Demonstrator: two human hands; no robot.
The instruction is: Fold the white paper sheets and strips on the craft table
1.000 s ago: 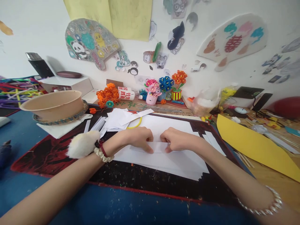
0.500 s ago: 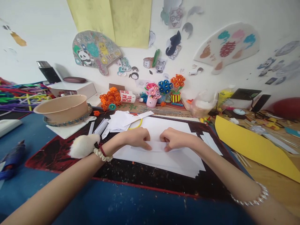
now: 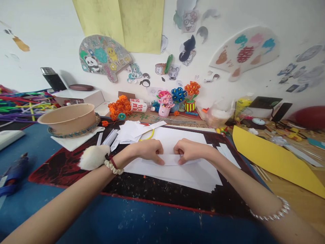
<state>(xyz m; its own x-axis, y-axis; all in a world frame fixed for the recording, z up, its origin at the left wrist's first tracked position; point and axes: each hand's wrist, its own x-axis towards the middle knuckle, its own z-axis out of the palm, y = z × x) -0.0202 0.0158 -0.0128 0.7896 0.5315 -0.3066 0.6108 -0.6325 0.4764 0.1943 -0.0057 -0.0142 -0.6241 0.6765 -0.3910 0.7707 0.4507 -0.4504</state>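
Both of my hands pinch a narrow white paper strip (image 3: 169,159), which looks folded. My left hand (image 3: 151,150) grips its left part, thumb in front and fingers curled behind. On the right part, my right hand (image 3: 189,150) holds it the same way, a short gap from the left. Beneath them several white paper sheets (image 3: 200,179) lie stacked on a dark red-and-black mat (image 3: 122,186). Behind my left hand is a heap of cut white paper pieces (image 3: 130,131), with a yellow loop (image 3: 149,135) partly under it. A white fluffy ball (image 3: 92,157) hangs at my left wrist.
A beige basin (image 3: 67,118) stands at the left, near a blue-handled tool (image 3: 14,176). On the right lies a yellow sheet (image 3: 274,159). Along the back are small pots of craft flowers (image 3: 179,96), an orange flower bunch (image 3: 120,106) and a plastic bag (image 3: 218,113).
Both hands keep their pinch on the paper strip in nearly the same place. The strip's front face looks slightly flatter, and the fluffy ball has swung a little to the right.
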